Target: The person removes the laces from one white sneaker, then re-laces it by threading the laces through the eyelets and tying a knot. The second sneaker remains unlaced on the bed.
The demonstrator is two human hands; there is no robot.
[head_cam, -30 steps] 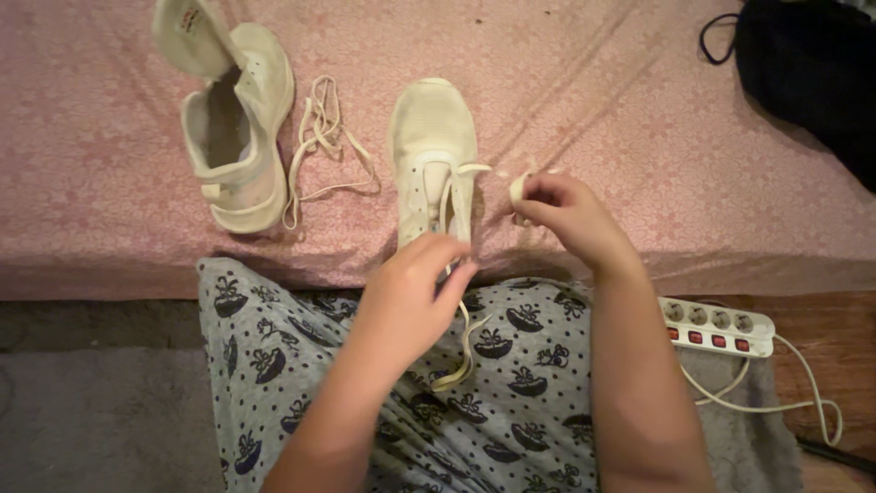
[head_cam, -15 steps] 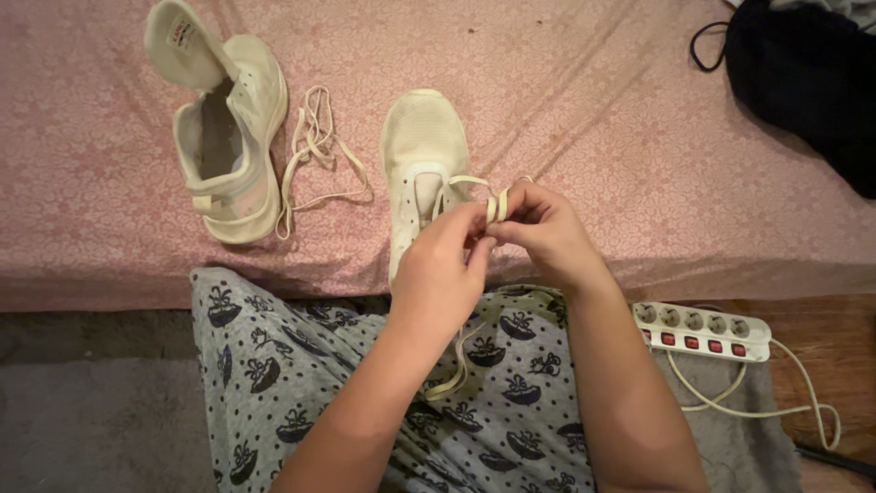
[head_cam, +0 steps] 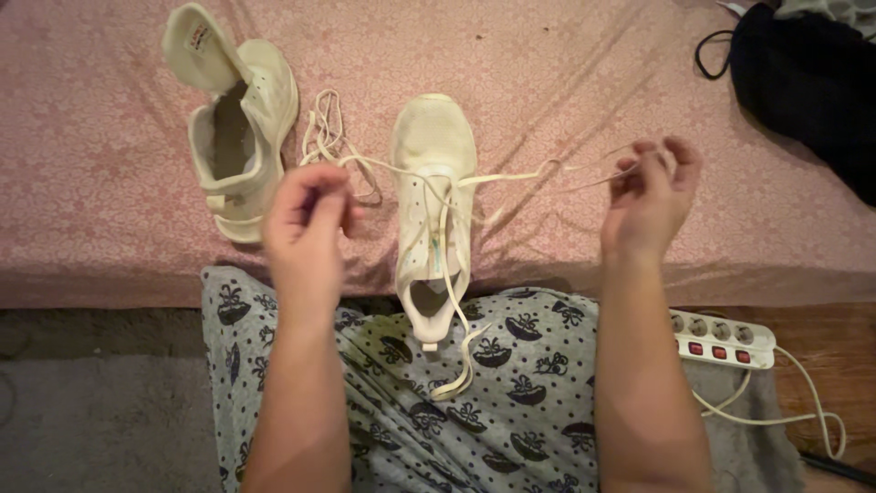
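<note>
Cream cotton lace (head_cam: 511,177), limp and light, runs taut from the white sneaker (head_cam: 432,196) on the pink bedsheet (head_cam: 566,82); my left hand (head_cam: 306,215) and right hand (head_cam: 650,196) each pinch an end, the surest hold near its stiff tips

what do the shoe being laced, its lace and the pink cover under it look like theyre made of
Shoe: seemingly off-white knit or mesh fabric, matte, with a fine weave on the toe.
Lace: flat woven textile, probably cotton or polyester; it lies like a ribbon.
Pink cover: thin printed cloth, matte, creased into soft folds.
</note>
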